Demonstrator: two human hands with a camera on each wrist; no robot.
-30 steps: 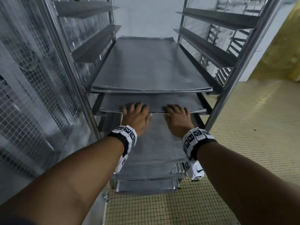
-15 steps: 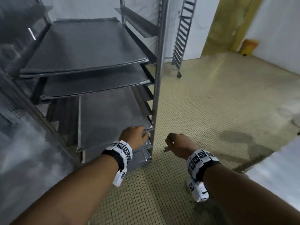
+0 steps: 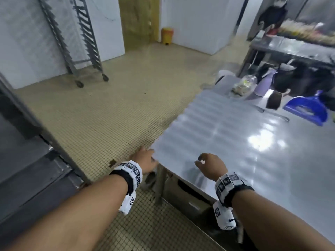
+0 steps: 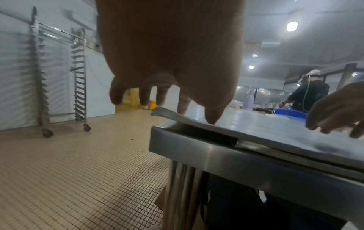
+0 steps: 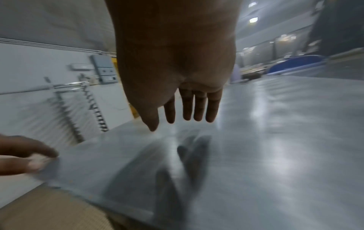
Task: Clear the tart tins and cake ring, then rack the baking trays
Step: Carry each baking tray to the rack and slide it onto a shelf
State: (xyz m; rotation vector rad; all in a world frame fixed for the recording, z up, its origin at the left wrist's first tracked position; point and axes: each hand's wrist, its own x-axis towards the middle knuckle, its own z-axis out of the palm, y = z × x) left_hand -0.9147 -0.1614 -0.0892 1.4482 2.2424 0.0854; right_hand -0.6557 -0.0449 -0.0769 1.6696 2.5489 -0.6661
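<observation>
Left hand (image 3: 145, 160) loose-fingered at the baking tray (image 3: 226, 134) corner, right hand (image 3: 211, 165) relaxed above it; markings unreadable.

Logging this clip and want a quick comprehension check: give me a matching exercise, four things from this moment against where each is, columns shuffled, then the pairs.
Things
1. left hand
2. right hand
3. blue dustpan
4. empty tray rack

Places
A. on the far right of the steel table
B. on wheels by the white wall
C. at the near corner of the baking tray
D. over the tray's near edge, fingers spread

Pairs: 1-C, 2-D, 3-A, 4-B
</observation>
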